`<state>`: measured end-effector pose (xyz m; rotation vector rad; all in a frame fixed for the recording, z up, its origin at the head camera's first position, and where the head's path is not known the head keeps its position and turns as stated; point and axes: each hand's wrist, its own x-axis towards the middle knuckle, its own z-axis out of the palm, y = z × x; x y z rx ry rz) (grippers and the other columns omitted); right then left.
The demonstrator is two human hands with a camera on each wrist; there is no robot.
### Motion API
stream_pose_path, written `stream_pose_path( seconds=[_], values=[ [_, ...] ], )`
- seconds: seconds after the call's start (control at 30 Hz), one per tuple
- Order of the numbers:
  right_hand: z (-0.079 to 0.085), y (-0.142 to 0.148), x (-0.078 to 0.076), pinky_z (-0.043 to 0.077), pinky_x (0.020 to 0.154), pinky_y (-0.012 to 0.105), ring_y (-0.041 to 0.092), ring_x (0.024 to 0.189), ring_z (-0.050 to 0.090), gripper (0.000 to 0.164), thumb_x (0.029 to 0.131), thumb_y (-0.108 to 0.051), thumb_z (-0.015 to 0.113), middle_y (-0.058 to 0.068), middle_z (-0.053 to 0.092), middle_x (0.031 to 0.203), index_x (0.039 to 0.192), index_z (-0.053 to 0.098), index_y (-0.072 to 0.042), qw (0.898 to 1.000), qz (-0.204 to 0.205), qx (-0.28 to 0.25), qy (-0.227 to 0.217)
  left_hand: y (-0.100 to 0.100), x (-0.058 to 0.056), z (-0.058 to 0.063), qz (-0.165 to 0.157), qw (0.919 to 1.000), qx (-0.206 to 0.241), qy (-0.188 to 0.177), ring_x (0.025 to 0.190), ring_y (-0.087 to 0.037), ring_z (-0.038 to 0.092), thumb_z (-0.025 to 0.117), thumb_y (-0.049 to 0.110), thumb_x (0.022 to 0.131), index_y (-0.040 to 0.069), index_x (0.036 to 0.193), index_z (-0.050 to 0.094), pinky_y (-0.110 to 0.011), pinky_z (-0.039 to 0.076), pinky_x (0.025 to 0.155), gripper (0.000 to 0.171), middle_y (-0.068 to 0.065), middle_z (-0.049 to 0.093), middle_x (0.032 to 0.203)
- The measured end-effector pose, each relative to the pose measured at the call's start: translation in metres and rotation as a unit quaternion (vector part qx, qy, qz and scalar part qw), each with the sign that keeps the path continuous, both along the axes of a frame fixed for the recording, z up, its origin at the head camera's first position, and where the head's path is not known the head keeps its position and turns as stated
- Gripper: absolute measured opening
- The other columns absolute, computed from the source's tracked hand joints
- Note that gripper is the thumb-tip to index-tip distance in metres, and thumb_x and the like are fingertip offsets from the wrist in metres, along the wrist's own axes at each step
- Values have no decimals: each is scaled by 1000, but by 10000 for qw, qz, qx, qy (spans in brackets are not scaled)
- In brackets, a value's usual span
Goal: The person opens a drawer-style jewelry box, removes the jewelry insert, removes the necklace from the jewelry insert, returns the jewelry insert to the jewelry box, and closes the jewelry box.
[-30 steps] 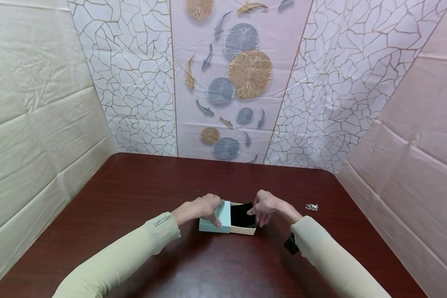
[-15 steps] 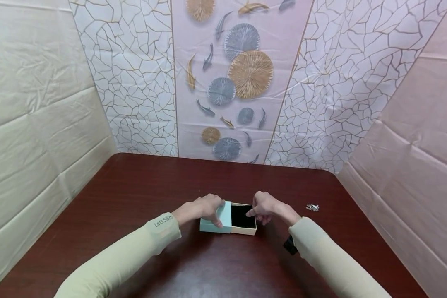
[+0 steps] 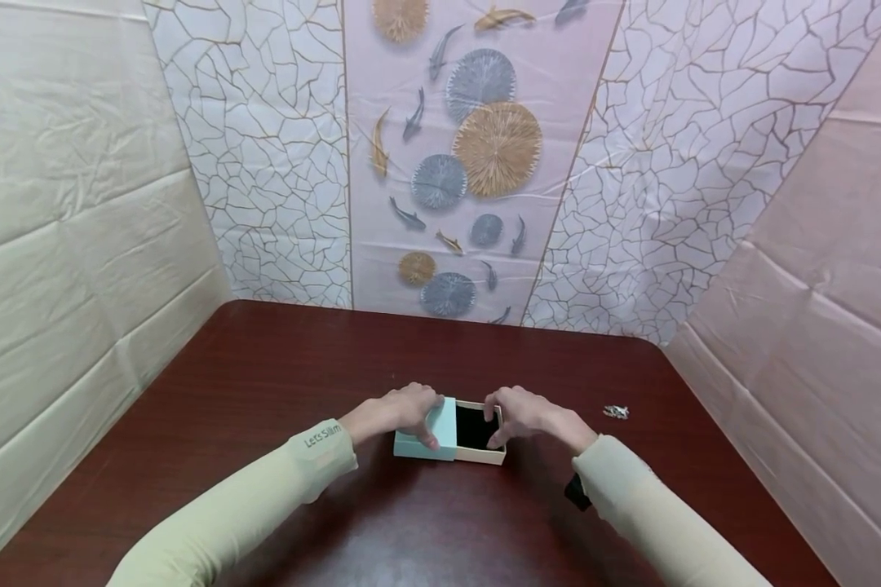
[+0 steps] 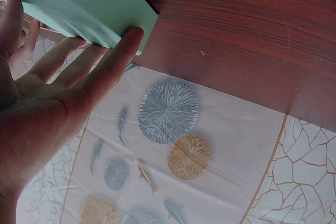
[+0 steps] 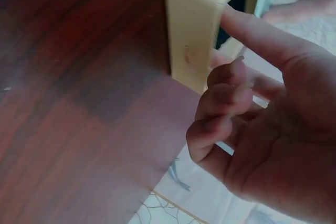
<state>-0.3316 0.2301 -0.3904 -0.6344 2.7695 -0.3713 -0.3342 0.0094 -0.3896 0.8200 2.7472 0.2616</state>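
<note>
A small slide-out gift box stands on the table with its pale mint sleeve (image 3: 441, 422) on the left. Its cream drawer (image 3: 479, 456) is pulled partway out to the right, and a flat black pad (image 3: 473, 427) lies inside. My left hand (image 3: 409, 408) grips the sleeve across the top, thumb on the near side and fingers on the far side. At the drawer's right end is my right hand (image 3: 526, 412), thumb and index finger spread over it. In the right wrist view, these two touch or nearly touch the drawer's edge, while the other fingers curl loosely around nothing.
A small shiny silver item (image 3: 616, 412) lies on the dark red wooden table (image 3: 323, 342), to the right of the box. A black device (image 3: 577, 492) is strapped at my right wrist. Patterned cloth (image 3: 440, 179) hangs behind the table, with pale cloth at both sides.
The black pad, raised at its right end a second ago, now lies flat in the drawer. My right hand has let go and spread its thumb and index finger. The left hand has stayed put.
</note>
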Motion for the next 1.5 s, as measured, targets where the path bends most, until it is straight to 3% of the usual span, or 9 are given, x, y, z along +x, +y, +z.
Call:
stream_pose_path(
  seconds=[0.2, 0.37, 0.53, 0.63, 0.83, 1.03, 1.17, 1.33, 1.5],
  values=[
    [-4, -12, -2, 48, 63, 31, 15, 63, 54, 53, 76, -23, 82, 15, 69, 101, 123, 63, -6, 9987, 469, -106, 152, 0, 0, 0, 95, 9999, -46, -49, 111, -20, 54, 83, 39, 73, 13, 139, 51, -38, 49, 86, 78, -8, 59, 126],
    [-7, -12, -3, 45, 57, 27, 14, 64, 56, 45, 81, -23, 78, 15, 70, 101, 121, 66, -7, 9986, 420, -244, 189, 0, 0, 1, 120, 9999, -56, -60, 119, -22, 53, 83, 39, 73, 14, 141, 49, -40, 49, 91, 80, -9, 57, 131],
    [-4, 3, -1, 49, 53, 28, 21, 58, 64, 13, 94, -17, 61, 7, 68, 75, 94, 69, -7, 9971, -551, -404, 344, 0, 1, -1, 33, 10000, 23, -78, 117, -23, 53, 83, 38, 74, 14, 141, 49, -38, 48, 87, 79, -9, 57, 129],
    [-3, 12, 2, 45, 44, 29, 18, 42, 53, 25, 99, -19, 54, 4, 57, 56, 85, 68, -4, 9933, -1085, -335, -207, 0, 2, -2, -13, 10000, 35, -80, 109, -20, 54, 83, 38, 74, 13, 141, 50, -36, 47, 81, 79, -8, 59, 124],
    [-2, 19, 4, 47, 42, 30, 14, 37, 51, 29, 98, -5, 36, 19, 67, 63, 91, 62, 6, 9776, -1056, -765, -1651, -2, 2, -1, -32, 10000, -13, -37, 107, -18, 55, 83, 39, 73, 13, 142, 49, -34, 47, 77, 81, -7, 60, 124],
    [-3, 20, 4, 45, 41, 27, 14, 39, 51, 26, 98, -2, 37, 18, 67, 65, 95, 61, 6, 9703, -1060, -801, -2020, -2, 1, -1, -54, 9999, 48, -91, 115, -20, 54, 82, 39, 74, 12, 144, 45, -33, 47, 80, 84, -9, 57, 132],
    [-10, 23, 2, 40, 40, 24, 12, 40, 50, 19, 94, 1, 42, 7, 59, 57, 90, 60, 7, 9731, -853, -869, -1956, -2, 1, 0, -35, 9999, 56, -100, 113, -19, 53, 82, 39, 74, 12, 144, 45, -34, 47, 80, 83, -9, 57, 131],
    [-16, 25, -1, 39, 38, 25, 10, 37, 49, 17, 89, 3, 45, 2, 52, 52, 81, 59, 8, 9835, -580, -888, -1465, -2, 1, 1, -29, 9999, 37, -102, 115, -20, 53, 82, 38, 74, 12, 144, 45, -35, 47, 81, 83, -9, 56, 132],
    [-16, 25, -4, 41, 37, 26, 9, 36, 49, 24, 93, -1, 47, 1, 50, 49, 74, 59, 8, 9895, -438, -852, -1082, -1, 0, 0, -22, 10000, -5, -65, 104, -17, 53, 82, 39, 74, 13, 143, 47, -33, 46, 77, 82, -8, 59, 125]
  ],
)
